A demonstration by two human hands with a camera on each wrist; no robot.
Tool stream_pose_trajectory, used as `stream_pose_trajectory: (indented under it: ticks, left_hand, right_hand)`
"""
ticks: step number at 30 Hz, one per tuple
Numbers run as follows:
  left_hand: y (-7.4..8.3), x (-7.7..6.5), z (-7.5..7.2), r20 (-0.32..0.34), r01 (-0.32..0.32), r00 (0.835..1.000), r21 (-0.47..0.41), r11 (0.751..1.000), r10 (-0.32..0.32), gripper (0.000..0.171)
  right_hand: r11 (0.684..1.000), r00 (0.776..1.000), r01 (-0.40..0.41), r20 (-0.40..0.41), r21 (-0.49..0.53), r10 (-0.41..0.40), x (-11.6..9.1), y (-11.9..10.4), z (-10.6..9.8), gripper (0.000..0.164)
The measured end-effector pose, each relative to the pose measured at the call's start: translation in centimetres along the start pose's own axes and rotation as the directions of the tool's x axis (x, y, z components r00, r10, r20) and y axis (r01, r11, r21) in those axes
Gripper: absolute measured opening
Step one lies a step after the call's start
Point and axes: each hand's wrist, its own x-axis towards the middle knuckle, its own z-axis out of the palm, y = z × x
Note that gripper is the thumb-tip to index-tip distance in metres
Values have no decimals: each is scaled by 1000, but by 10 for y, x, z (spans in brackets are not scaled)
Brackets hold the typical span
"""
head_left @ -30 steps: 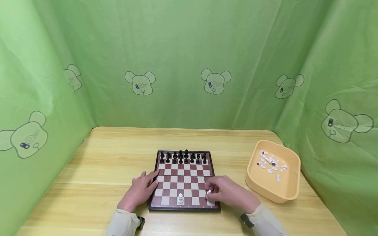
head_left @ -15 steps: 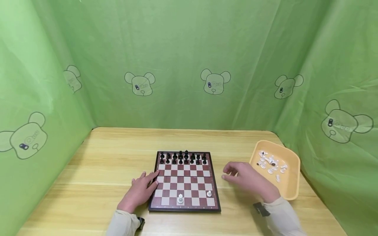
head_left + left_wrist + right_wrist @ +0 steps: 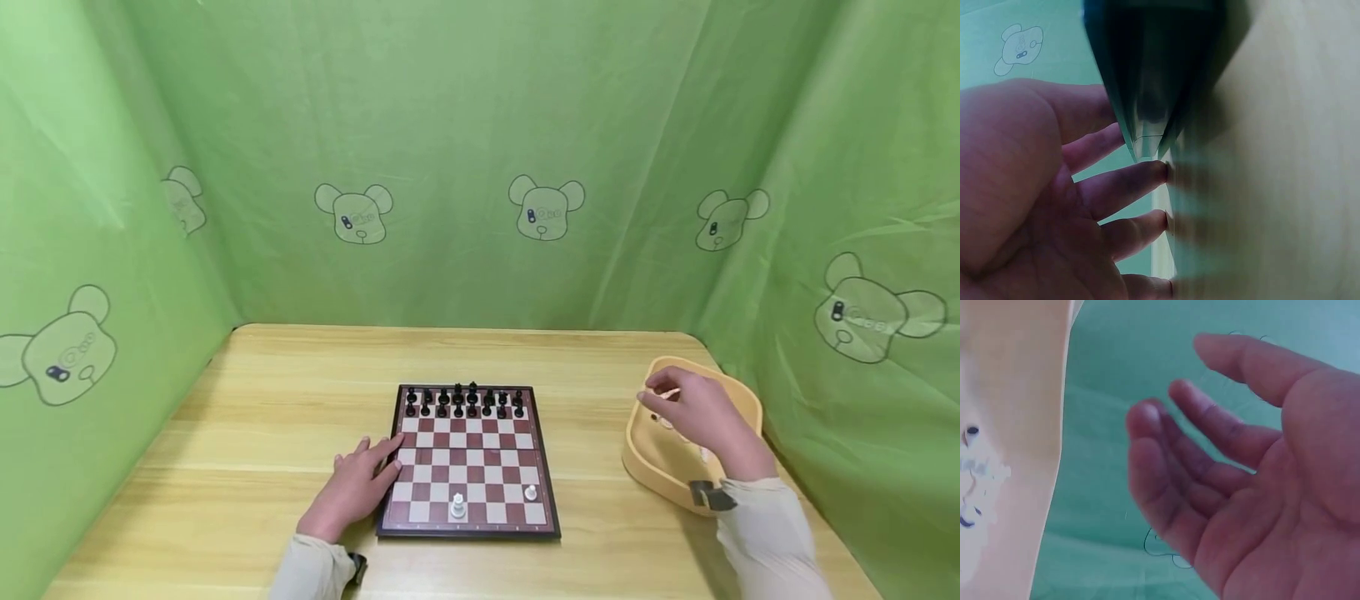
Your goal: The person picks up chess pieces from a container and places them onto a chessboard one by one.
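My left hand (image 3: 358, 485) rests at the left edge of the chessboard (image 3: 482, 536), thumb and forefinger over its border. In the left wrist view, the other fingers (image 3: 1125, 187) are spread with their tips on the table. My right hand (image 3: 697, 408) hovers over the orange tray (image 3: 651, 477), holding nothing; in the right wrist view its fingers (image 3: 1147, 472) are loosely bent, the thumb apart. White chess pieces (image 3: 663, 422) lie in the tray, partly hidden by that hand. A white crowned piece (image 3: 457, 506) and a white pawn (image 3: 531, 492) stand on the board's near side.
Two rows of black chess pieces (image 3: 458, 400) stand along the board's far side. The wooden table (image 3: 300, 367) is enclosed by green curtains (image 3: 450, 100) with bear-head drawings at the back and both sides.
My right hand let go of the white pawn on the board's right side and moved right, over to the tray. The left hand stays where it was.
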Motion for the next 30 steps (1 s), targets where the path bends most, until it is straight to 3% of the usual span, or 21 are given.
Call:
stream_pose_trajectory:
  ticks: [5, 10, 15, 19, 25, 30]
  left_hand:
    - [0, 0, -1, 0, -3, 1000, 9, 1000, 3, 46]
    - [-1, 0, 0, -4, -4, 1000, 0, 1000, 4, 46]
    - [-1, 0, 0, -10, -7, 1000, -6, 1000, 6, 46]
    - [-1, 0, 1, -8, -4, 1000, -5, 1000, 4, 46]
    - [-2, 0, 0, -4, 0, 1000, 4, 1000, 0, 46]
    - [-2, 0, 0, 0, 0, 1000, 2, 1000, 0, 46]
  right_hand:
    - [996, 996, -74, 54, -56, 77, 5, 13, -8, 46]
    - [981, 975, -167, 128, -103, 180, 11, 28, -10, 59]
    - [956, 925, -254, 252, -148, 285, 17, 44, -11, 75]
    - [946, 889, -288, 326, -147, 321, 19, 54, -13, 84]
    - [942, 872, -310, 358, -126, 334, 21, 61, -12, 41]
    - [928, 834, -355, 412, -111, 368, 23, 68, -8, 36]
